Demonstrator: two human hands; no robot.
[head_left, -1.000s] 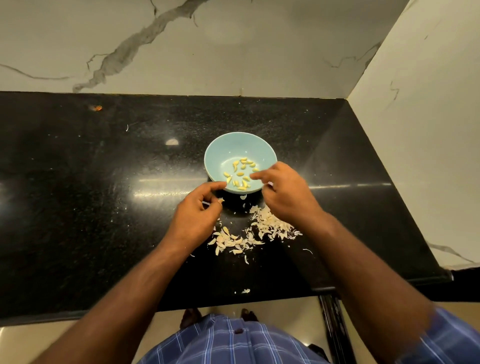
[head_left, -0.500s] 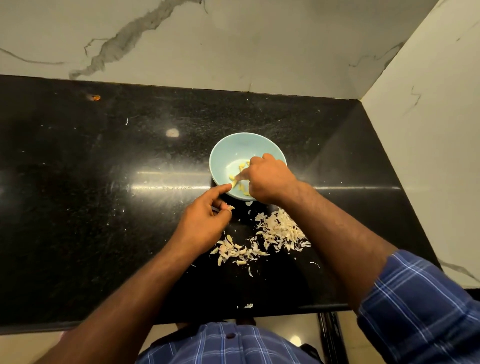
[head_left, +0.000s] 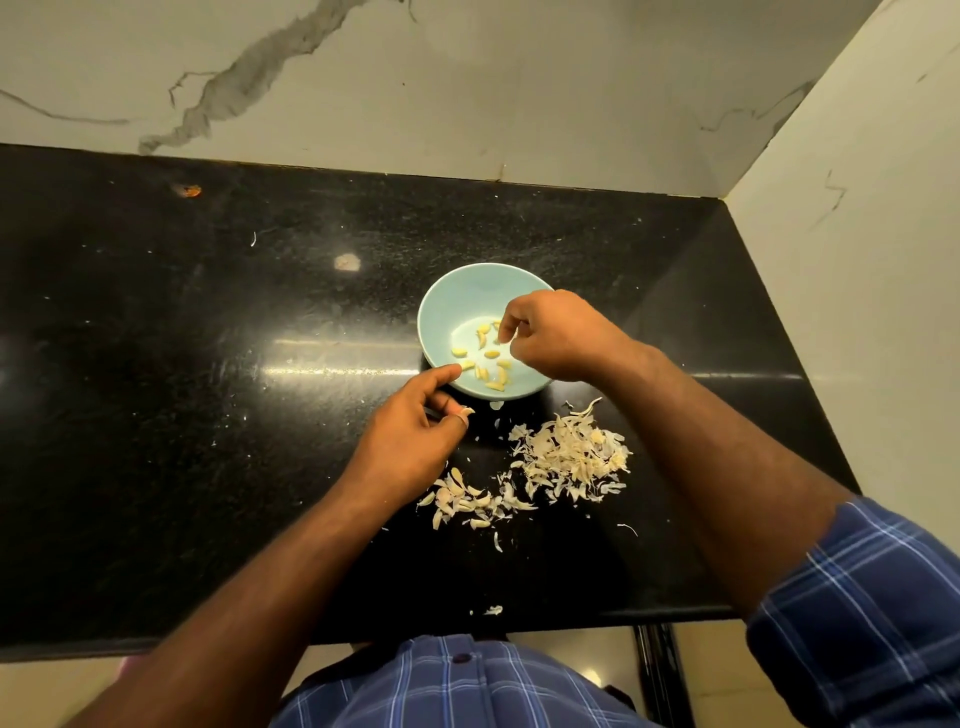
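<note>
The left hand (head_left: 415, 441) has its grip closed, thumb and fingers pinching a pale garlic piece (head_left: 466, 411) just beside the light blue bowl (head_left: 447, 312) on the black table (head_left: 208, 364). The right hand (head_left: 561, 338) hovers over the peeled cloves (head_left: 491, 355) in the bowl, fingers curled. Whether its grip holds a clove I cannot tell.

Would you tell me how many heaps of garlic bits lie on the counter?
2: a bigger heap just this side of the bowl, a smaller heap beside the left hand. Stray flakes aside.

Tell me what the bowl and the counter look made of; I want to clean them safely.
The bowl seems glazed ceramic, though plastic is possible: smooth pale blue with a soft sheen. The counter looks like polished black granite: fine pale speckles and mirror-like light reflections.
</note>
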